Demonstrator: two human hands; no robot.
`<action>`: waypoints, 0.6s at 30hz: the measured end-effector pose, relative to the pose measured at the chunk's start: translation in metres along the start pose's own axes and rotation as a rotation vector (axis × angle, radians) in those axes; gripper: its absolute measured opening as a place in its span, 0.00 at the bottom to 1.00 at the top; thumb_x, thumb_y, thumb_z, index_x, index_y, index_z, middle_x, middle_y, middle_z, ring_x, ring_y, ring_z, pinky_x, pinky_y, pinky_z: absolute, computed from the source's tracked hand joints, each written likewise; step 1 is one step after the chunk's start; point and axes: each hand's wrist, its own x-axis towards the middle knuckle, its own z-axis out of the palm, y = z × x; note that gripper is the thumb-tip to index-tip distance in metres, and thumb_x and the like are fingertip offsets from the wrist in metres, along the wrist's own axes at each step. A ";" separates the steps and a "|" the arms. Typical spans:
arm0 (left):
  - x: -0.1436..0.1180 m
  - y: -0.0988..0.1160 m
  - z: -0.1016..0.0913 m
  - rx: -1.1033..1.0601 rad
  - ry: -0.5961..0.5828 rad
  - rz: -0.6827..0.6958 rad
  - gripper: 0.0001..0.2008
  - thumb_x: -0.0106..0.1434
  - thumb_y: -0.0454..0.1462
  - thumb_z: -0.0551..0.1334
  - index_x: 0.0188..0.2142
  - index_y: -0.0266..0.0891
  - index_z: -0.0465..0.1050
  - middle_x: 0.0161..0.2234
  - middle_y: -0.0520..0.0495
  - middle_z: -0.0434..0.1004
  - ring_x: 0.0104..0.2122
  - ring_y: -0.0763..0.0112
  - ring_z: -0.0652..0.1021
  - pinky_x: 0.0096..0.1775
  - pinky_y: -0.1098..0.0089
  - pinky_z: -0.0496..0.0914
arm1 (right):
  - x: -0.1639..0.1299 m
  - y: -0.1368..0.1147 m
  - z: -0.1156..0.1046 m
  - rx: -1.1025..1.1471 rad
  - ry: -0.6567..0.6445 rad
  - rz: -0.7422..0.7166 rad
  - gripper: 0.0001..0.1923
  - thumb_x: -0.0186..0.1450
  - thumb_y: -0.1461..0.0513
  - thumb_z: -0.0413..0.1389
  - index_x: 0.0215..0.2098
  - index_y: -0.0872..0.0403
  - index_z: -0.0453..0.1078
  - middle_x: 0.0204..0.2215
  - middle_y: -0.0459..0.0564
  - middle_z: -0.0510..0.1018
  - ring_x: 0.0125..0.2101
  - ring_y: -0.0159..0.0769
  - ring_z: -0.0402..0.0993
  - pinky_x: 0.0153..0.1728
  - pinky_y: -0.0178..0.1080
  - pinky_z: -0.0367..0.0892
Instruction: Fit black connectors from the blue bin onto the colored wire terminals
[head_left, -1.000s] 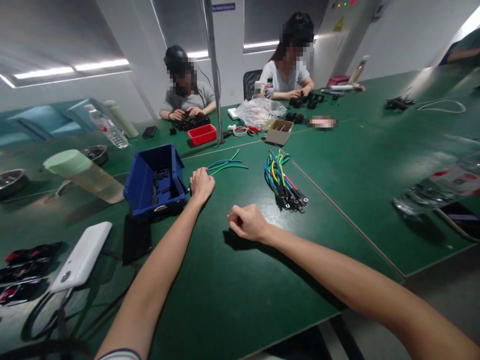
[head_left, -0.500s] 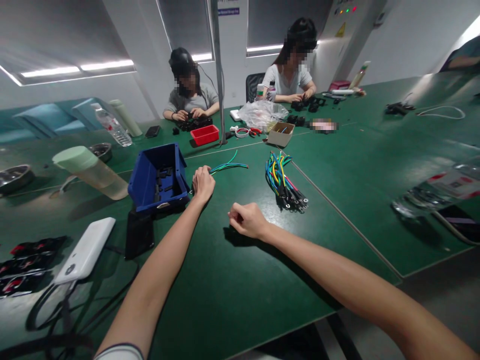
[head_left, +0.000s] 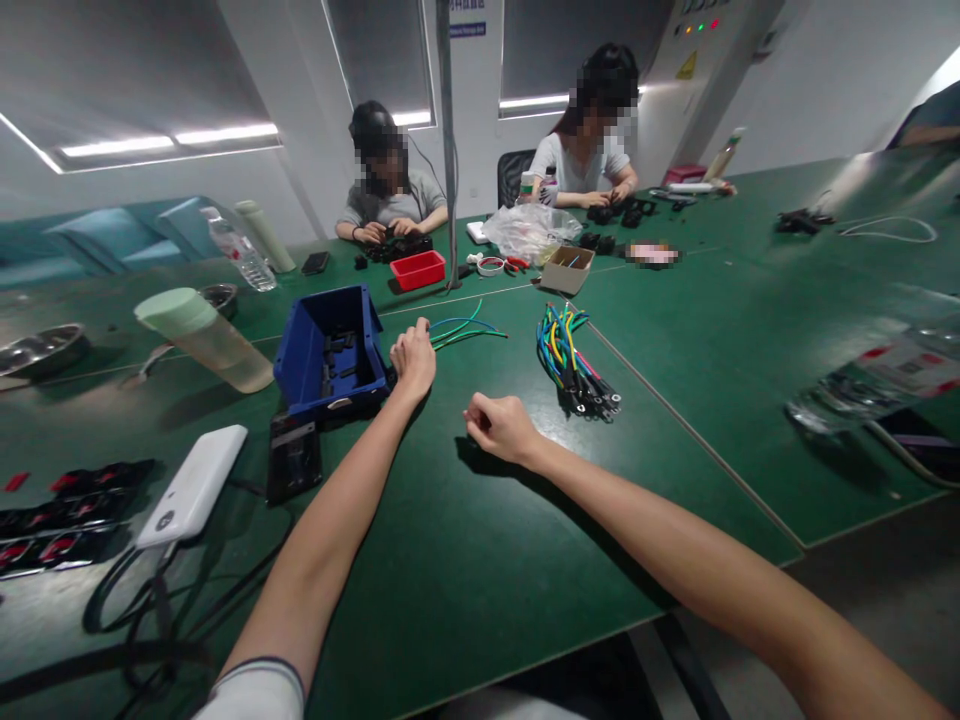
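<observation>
Green table [head_left: 465, 560]: left hand [head_left: 414, 357] gripping loose wires [head_left: 469, 330], right hand [head_left: 501, 428] fisted nearby.

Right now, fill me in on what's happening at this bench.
A person sits at a green table with both arms stretched out. The left hand rests at the ends of a few loose green and blue wires, beside a blue bin holding small black parts. The right hand is a closed fist on the table; whether it holds anything cannot be seen. A bundle of coloured wires lies just beyond it. Two other people work with small black parts at the far side.
</observation>
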 end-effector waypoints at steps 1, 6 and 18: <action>-0.001 0.001 -0.003 0.013 -0.009 0.004 0.16 0.69 0.37 0.45 0.53 0.46 0.63 0.42 0.42 0.73 0.43 0.59 0.73 0.42 0.64 0.64 | 0.000 0.000 0.000 -0.013 -0.001 0.005 0.03 0.60 0.63 0.51 0.28 0.52 0.61 0.18 0.41 0.69 0.18 0.27 0.63 0.24 0.31 0.51; -0.003 0.006 -0.013 0.044 -0.076 0.016 0.20 0.69 0.35 0.42 0.57 0.47 0.59 0.43 0.41 0.74 0.43 0.57 0.74 0.40 0.63 0.65 | 0.001 -0.002 0.003 -0.106 -0.003 -0.003 0.04 0.61 0.62 0.51 0.28 0.53 0.62 0.18 0.42 0.71 0.18 0.27 0.63 0.24 0.32 0.49; 0.009 0.004 -0.039 -0.141 0.142 0.053 0.15 0.63 0.28 0.48 0.46 0.35 0.68 0.43 0.38 0.72 0.47 0.56 0.70 0.48 0.61 0.64 | 0.016 -0.007 0.020 -0.310 -0.054 -0.099 0.07 0.62 0.63 0.48 0.30 0.54 0.66 0.20 0.45 0.74 0.18 0.29 0.65 0.21 0.34 0.42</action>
